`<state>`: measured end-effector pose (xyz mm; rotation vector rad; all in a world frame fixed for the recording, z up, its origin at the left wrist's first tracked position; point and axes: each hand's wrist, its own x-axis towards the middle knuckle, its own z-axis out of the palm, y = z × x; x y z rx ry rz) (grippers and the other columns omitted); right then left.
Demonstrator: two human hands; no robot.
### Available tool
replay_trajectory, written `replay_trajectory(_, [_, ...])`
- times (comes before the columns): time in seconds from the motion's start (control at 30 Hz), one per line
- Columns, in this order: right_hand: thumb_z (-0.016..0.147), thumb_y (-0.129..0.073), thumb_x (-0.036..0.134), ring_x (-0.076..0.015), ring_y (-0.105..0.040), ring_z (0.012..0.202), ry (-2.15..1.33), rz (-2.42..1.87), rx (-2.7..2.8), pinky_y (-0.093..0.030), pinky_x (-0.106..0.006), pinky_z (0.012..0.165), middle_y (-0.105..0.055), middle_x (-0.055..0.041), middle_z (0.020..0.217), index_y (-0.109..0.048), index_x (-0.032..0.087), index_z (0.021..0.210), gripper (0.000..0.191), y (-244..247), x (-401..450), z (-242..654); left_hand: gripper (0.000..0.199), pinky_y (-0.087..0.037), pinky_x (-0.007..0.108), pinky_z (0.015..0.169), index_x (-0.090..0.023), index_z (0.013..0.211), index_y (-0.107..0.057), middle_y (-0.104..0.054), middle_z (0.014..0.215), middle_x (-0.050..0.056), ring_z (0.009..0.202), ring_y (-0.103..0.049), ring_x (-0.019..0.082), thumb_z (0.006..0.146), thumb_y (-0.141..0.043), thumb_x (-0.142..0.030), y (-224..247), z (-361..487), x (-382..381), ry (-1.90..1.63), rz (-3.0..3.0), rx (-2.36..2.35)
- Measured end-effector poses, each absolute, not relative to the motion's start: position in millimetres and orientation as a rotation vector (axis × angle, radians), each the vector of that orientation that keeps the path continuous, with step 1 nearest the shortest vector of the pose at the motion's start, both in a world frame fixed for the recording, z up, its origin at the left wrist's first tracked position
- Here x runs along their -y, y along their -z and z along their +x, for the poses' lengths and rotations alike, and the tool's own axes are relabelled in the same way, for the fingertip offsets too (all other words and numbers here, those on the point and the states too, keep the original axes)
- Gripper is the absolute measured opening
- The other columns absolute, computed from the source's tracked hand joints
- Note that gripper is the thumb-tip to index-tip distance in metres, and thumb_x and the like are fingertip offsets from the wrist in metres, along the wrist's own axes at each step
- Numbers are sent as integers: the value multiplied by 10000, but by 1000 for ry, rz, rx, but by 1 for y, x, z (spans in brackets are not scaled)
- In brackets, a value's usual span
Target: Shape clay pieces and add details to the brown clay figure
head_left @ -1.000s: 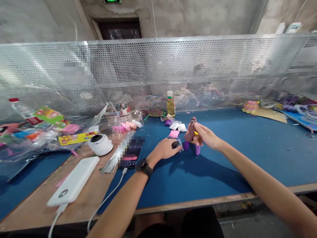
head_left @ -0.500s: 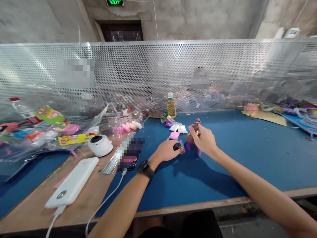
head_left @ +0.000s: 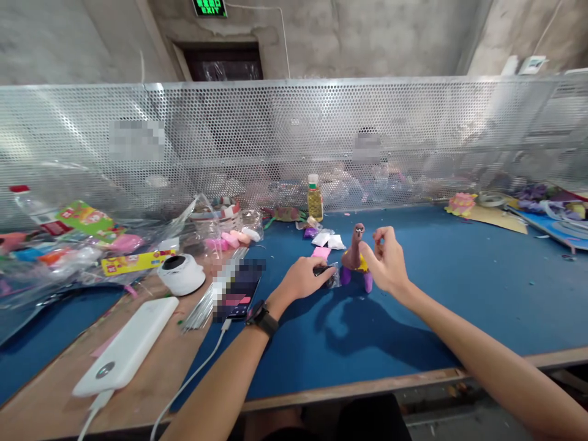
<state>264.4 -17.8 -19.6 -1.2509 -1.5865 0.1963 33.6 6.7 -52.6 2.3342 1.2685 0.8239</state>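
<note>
A small clay figure (head_left: pixel 353 257) with a long brown neck, white-and-black eyes, yellow on its body and purple legs stands upright on the blue table. Just right of it, my right hand (head_left: pixel 389 260) is raised with curled fingers and the thumb apart, and nothing shows between them. My left hand (head_left: pixel 301 278) rests low to the figure's left, its fingers closed on a small clear packet with black clay (head_left: pixel 327 275). Behind that hand lie a pink packet (head_left: pixel 320 252) and white packets (head_left: pixel 329 239).
An oil bottle (head_left: pixel 315 199) stands by the perforated metal screen (head_left: pixel 285 135). To the left are a phone (head_left: pixel 239 294), silvery wires (head_left: pixel 209 300), a white power bank (head_left: pixel 126 346) and a white round device (head_left: pixel 181 275). A pink-yellow clay piece (head_left: pixel 460 204) sits far right.
My right hand has come off the clay figure's head and moved right, its fingers loosening. My left hand keeps the black clay packet in nearly the same place. The camera view has shifted slightly.
</note>
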Motion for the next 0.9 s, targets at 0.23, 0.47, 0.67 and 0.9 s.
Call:
replay_trajectory(0.23, [1006,-484,406,-157,-546,588,-302,-992,2132,-443,-312,668,-669,-20,696,-636,235,811,300,25,29,257,610,-265,263,575,-161,599,-509,-436,594,-18,626,-357,119,949,-519,-660,43,25,-11,-1165,1983,-1093])
replay_trajectory(0.47, [1038,-492,467,-150,-641,541,-693,-995,2029,-510,-295,603,-709,-6,791,-626,256,1061,251,38,25,249,672,-191,282,565,-189,579,-347,-271,602,-20,628,-247,110,923,-478,-751,41,28,-9,-1223,1905,-1096])
replay_trajectory(0.67, [945,-638,470,-145,-654,461,-929,-1041,1887,-523,-294,543,-728,-3,725,-710,209,979,273,27,26,247,617,-216,281,587,-182,601,-375,-313,621,-12,653,-281,119,951,-493,-676,44,27,-10,-1270,1954,-1097])
replay_trajectory(0.9, [877,-732,484,-145,-676,488,-1028,-1015,1789,-557,-301,551,-729,-13,765,-756,194,1002,316,31,23,246,603,-232,278,582,-188,580,-338,-302,614,-19,634,-266,114,966,-493,-624,44,28,-10,-1301,1982,-1110])
